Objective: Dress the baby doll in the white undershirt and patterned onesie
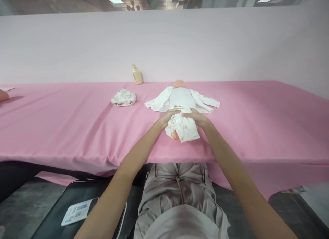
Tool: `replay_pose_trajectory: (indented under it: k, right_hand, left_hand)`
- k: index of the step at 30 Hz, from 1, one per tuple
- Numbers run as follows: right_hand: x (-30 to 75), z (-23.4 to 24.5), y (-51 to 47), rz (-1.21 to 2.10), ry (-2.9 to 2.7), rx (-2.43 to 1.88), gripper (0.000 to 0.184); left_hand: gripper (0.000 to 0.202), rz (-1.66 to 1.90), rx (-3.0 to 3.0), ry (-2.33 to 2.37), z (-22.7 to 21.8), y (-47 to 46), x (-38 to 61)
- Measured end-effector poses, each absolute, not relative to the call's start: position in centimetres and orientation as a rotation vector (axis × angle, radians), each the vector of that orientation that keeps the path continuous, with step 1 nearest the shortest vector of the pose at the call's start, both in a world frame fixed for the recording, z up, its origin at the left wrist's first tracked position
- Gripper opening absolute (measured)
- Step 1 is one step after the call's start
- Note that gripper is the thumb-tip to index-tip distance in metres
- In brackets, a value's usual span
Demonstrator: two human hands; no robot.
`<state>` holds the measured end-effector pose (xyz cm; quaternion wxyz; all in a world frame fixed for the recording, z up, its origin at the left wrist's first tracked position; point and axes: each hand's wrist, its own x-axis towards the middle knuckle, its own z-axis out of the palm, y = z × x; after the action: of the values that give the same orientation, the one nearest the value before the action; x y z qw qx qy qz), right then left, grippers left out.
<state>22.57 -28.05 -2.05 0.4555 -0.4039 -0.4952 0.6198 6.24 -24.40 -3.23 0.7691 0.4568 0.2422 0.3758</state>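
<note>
A baby doll (181,95) lies on its back on the pink table (77,129), head away from me, with an open white jacket (205,102) spread under it. Patterned white trousers (183,127) cover its legs. My left hand (167,117) grips the trousers' waistband on the left side, fingers closed. On the right side my right hand (197,118) holds the same waistband, also closed. A bit of the doll's foot shows below the cloth.
A crumpled patterned cloth (123,97) lies left of the doll. A small cream bottle (137,74) stands at the table's far edge against a pale wall. Another person's hand (3,95) shows at the far left. A card with a printed code (78,211) lies below the table.
</note>
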Motion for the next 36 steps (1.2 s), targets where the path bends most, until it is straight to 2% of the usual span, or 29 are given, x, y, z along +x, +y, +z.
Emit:
replay_pose_trajectory:
  k: [2, 6, 8, 11, 14, 17, 23, 26, 30, 36]
  right_hand:
    - [22.5, -1.9, -28.1, 1.524, -1.219, -0.992, 0.040]
    - [21.9, -1.5, -28.3, 1.378, -1.044, -1.050, 0.023]
    - [21.7, -1.3, -28.5, 1.330, -1.055, -1.090, 0.021]
    - [21.7, -1.0, -28.9, 1.298, -1.116, -1.136, 0.029]
    - [22.1, -0.7, -29.4, 1.346, -1.185, -1.172, 0.044]
    - [22.5, -0.7, -29.6, 1.477, -1.310, -1.086, 0.049]
    - [22.3, -1.3, -28.5, 1.491, -1.209, -0.975, 0.031]
    - [21.9, -1.4, -27.8, 1.481, -1.107, -0.945, 0.021]
    - [21.9, -1.4, -27.8, 1.488, -1.092, -0.922, 0.017]
    - [22.3, -1.8, -28.5, 1.566, -1.200, -0.694, 0.033]
  left_hand:
    - [0.021, 0.846, 1.047, 0.524, -3.4, -24.2, 6.4]
    - [0.029, 0.690, 1.155, 0.583, -2.9, -23.8, 5.9]
    - [0.034, 0.618, 1.193, 0.578, -2.6, -23.8, 5.5]
    - [0.039, 0.631, 1.175, 0.550, -2.6, -23.9, 5.3]
    - [0.023, 0.660, 1.006, 0.552, -3.1, -23.9, 5.3]
    - [0.018, 0.710, 0.922, 0.562, -3.6, -23.8, 5.4]
    - [0.020, 0.721, 0.944, 0.578, -3.7, -23.5, 5.6]
    - [0.029, 0.653, 0.948, 0.510, -3.3, -23.8, 5.7]
    - [0.038, 0.600, 0.891, 0.450, -2.8, -24.4, 5.7]
    - [0.041, 0.735, 0.960, 0.491, -3.1, -24.7, 5.1]
